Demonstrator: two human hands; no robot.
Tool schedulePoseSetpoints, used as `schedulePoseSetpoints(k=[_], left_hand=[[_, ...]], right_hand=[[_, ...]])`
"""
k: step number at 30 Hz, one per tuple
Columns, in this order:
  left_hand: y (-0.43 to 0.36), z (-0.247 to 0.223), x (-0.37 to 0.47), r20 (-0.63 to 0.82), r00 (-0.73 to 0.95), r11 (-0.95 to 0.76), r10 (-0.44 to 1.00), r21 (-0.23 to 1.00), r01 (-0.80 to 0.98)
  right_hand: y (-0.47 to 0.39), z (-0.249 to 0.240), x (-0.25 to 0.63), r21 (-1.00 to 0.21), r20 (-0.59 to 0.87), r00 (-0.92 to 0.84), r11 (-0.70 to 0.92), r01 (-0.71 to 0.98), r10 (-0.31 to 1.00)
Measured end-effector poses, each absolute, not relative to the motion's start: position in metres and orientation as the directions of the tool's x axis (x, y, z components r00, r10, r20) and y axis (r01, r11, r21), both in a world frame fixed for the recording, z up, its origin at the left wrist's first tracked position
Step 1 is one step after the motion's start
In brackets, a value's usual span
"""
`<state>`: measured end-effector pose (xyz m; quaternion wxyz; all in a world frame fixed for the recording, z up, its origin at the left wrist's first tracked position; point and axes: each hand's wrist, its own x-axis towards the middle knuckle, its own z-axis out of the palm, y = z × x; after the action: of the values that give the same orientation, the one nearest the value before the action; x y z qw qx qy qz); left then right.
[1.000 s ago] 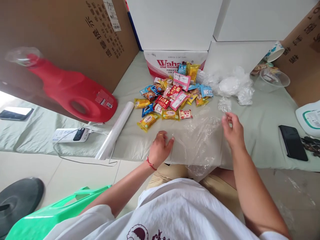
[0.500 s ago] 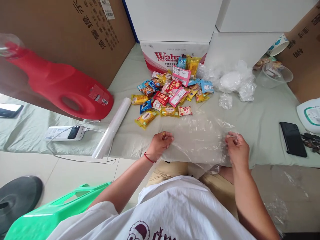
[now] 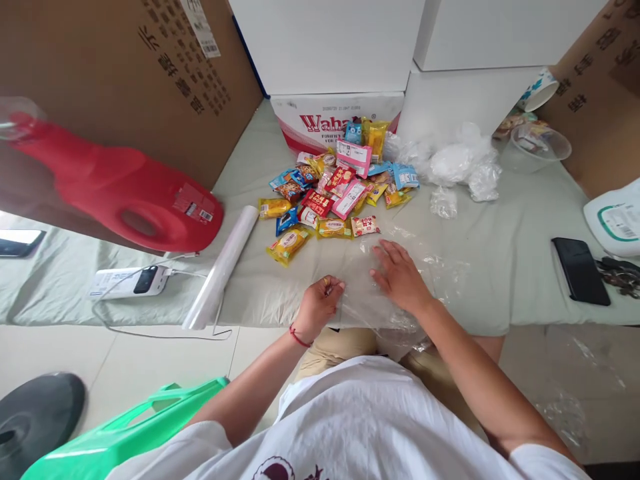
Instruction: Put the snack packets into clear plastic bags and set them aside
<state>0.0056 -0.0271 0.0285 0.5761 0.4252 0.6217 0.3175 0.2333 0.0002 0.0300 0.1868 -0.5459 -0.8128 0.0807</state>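
Note:
A thin clear plastic bag (image 3: 367,301) lies spread near the table's front edge, part of it hanging over. My left hand (image 3: 320,303) is closed, pinching the bag's left edge between thumb and fingers. Flat on the middle of the plastic, fingers spread, rests my right hand (image 3: 400,277). Just beyond the hands is a pile of small wrapped snacks (image 3: 341,180) in yellow, red, pink and blue. A red-and-white snack packet (image 3: 365,225) lies closest to my right fingertips.
A roll of clear plastic (image 3: 223,267), a power bank (image 3: 129,281) with a cable and a big red jug (image 3: 145,193) stand left. Crumpled plastic (image 3: 453,167), a clear bowl (image 3: 540,148), a black phone (image 3: 581,270) and keys are right. A Wahaha carton (image 3: 290,120) is behind.
My right hand has let go of the bag's right side and moved left onto its middle, fingers opening. My left hand stays at the left edge. The view has shifted slightly.

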Motion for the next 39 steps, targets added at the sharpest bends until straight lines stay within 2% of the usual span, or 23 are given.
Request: schedulePoseSetpoints(k=[3, 5, 7, 9, 11, 14, 16, 18, 20, 23, 26, 30, 35, 39], left_hand=[[-0.049, 0.025, -0.011, -0.503, -0.011, 0.493, 0.864, 0.842, 0.218], [-0.066, 0.025, -0.030, -0.525, -0.034, 0.512, 0.850, 0.810, 0.288], [-0.078, 0.033, -0.047, -0.446, -0.102, 0.447, 0.889, 0.797, 0.407], [-0.082, 0.047, -0.055, -0.233, -0.175, 0.291, 0.957, 0.782, 0.551], [-0.074, 0.063, -0.047, 0.022, -0.127, 0.065, 0.992, 0.765, 0.641], [-0.043, 0.072, -0.010, 0.291, 0.211, -0.359, 0.933, 0.733, 0.578], [-0.015, 0.062, 0.021, 0.361, 0.377, -0.518, 0.853, 0.681, 0.518], [0.011, 0.043, 0.045, 0.309, 0.420, -0.515, 0.853, 0.626, 0.586], [0.028, 0.023, 0.057, 0.207, 0.442, -0.481, 0.873, 0.520, 0.706], [0.035, 0.007, 0.050, 0.121, 0.492, -0.501, 0.862, 0.351, 0.791], [0.030, 0.006, 0.032, 0.104, 0.515, -0.523, 0.851, 0.265, 0.810], [0.027, 0.008, 0.016, 0.079, 0.511, -0.514, 0.856, 0.240, 0.823], [0.029, 0.007, 0.015, 0.067, 0.518, -0.518, 0.853, 0.228, 0.824], [0.029, 0.005, 0.015, 0.080, 0.515, -0.517, 0.854, 0.246, 0.820]], right_hand=[[0.018, 0.003, 0.223, -0.281, 0.138, -0.299, 0.327, 0.902, 0.944], [0.023, -0.004, 0.228, -0.261, 0.133, -0.332, 0.356, 0.897, 0.934], [0.023, -0.004, 0.233, -0.253, 0.133, -0.400, 0.421, 0.871, 0.907], [0.021, -0.001, 0.235, -0.262, 0.129, -0.478, 0.495, 0.828, 0.869], [0.017, 0.001, 0.233, -0.287, 0.132, -0.561, 0.573, 0.768, 0.818], [0.014, 0.006, 0.227, -0.341, 0.167, -0.650, 0.662, 0.667, 0.741], [0.012, 0.012, 0.228, -0.379, 0.205, -0.674, 0.692, 0.614, 0.710], [0.008, 0.019, 0.238, -0.402, 0.241, -0.662, 0.694, 0.597, 0.709], [-0.001, 0.023, 0.258, -0.394, 0.248, -0.625, 0.667, 0.632, 0.740], [-0.021, 0.018, 0.302, -0.322, 0.170, -0.550, 0.574, 0.753, 0.818], [-0.039, 0.004, 0.345, -0.234, 0.093, -0.454, 0.463, 0.855, 0.886], [-0.028, 0.006, 0.374, -0.216, 0.099, -0.392, 0.404, 0.889, 0.915], [0.038, 0.050, 0.338, -0.267, 0.316, -0.276, 0.364, 0.892, 0.908], [0.098, 0.076, 0.269, -0.230, 0.359, -0.381, 0.476, 0.849, 0.852]])
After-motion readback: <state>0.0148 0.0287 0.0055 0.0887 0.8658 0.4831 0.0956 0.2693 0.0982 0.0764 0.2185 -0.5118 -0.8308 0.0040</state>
